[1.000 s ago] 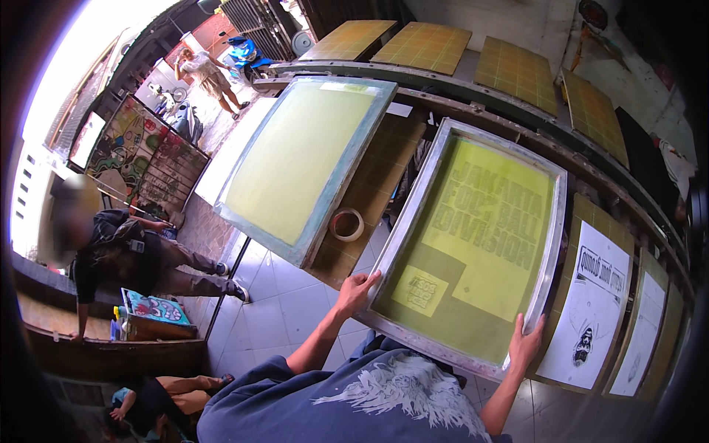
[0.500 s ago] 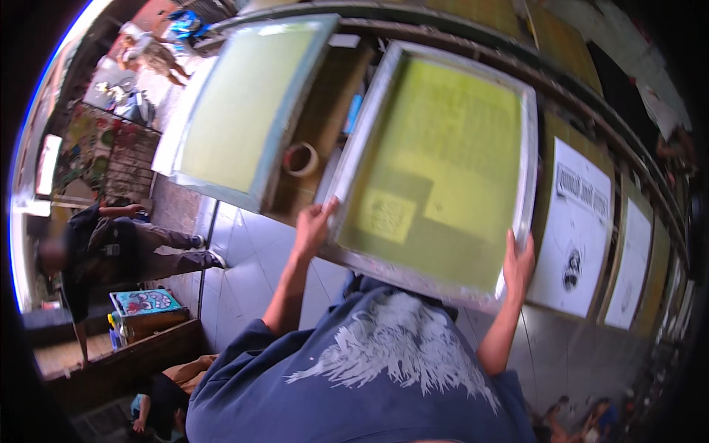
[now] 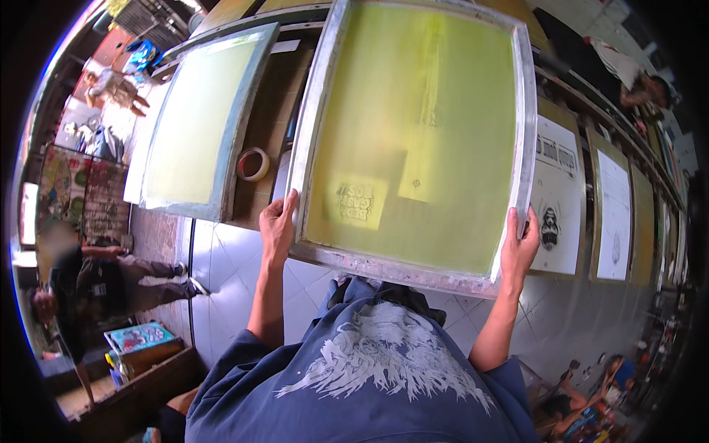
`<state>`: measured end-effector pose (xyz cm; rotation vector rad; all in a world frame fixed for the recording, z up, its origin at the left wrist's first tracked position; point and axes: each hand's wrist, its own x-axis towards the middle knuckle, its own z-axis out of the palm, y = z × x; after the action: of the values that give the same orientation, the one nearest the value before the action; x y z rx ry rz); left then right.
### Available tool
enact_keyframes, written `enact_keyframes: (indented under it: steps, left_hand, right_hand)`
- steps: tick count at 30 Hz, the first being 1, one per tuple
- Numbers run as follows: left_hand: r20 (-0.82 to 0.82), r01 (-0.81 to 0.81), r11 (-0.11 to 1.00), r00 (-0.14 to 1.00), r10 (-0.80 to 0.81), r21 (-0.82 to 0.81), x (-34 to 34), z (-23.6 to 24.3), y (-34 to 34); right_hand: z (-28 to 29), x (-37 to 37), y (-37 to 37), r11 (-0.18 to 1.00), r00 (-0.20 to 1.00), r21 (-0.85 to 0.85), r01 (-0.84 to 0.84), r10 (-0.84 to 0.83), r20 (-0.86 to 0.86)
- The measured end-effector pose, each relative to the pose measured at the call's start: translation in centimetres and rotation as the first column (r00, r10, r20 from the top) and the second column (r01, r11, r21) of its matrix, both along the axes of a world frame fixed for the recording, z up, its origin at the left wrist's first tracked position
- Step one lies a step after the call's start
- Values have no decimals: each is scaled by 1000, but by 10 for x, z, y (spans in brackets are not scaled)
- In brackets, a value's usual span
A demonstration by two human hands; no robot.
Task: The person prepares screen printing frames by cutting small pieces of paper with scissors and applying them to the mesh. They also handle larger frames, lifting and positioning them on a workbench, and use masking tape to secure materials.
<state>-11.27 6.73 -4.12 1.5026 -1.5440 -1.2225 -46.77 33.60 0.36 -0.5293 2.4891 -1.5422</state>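
A screen-printing frame (image 3: 413, 258) with silver metal edges and yellow-green mesh fills the upper middle, with faint stencil shapes on it. My left hand (image 3: 277, 225) grips its lower left edge and my right hand (image 3: 520, 244) grips its lower right edge. To the left lies a second, paler screen (image 3: 188, 125) with a blue-grey border. A tape roll (image 3: 252, 163) sits on the brown board (image 3: 258, 111) between the two screens. On the right, white printed sheets (image 3: 557, 184) rest on tan boards (image 3: 639, 221).
A person in dark clothes (image 3: 88, 288) stands lower left near a wooden box (image 3: 148, 399) with a teal panel (image 3: 140, 336). Another person (image 3: 114, 88) is farther back, upper left. A person (image 3: 628, 81) is at the upper right, and people (image 3: 572, 406) are low at the right over the tiled floor (image 3: 221, 273).
The held screen and both my hands have risen in the view and shifted left, as the view itself turns. The screen now appears larger and more upright. My grip stays on both side edges.
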Motion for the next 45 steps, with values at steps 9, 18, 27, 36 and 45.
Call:
enact_keyframes:
  steps: [9, 18, 27, 36, 45]
  left_hand:
    - [-303, 177, 969, 926, -223, -174, -63, 13, -12]
    - [-558, 365, 893, 697, -450, -264, -164, 6, 4]
    - [-455, 617, 572, 357, -816, -541, -271, 157, 204]
    - [-614, 663, 348, -214, -760, -663, -227, 283, 493]
    - [-826, 850, 439, 7, -563, -293, -338, 243, 529]
  right_hand:
    - [94, 49, 68, 939, 931, -294, 178, -258, -260]
    - [182, 153, 172, 903, 893, -418, 100, -266, -363]
    - [179, 190, 235, 743, 596, -536, 401, -655, -464]
    - [160, 152, 282, 702, -29, -416, 578, -491, -871]
    - [127, 127, 477, 918, 550, 15, 397, -225, -804]
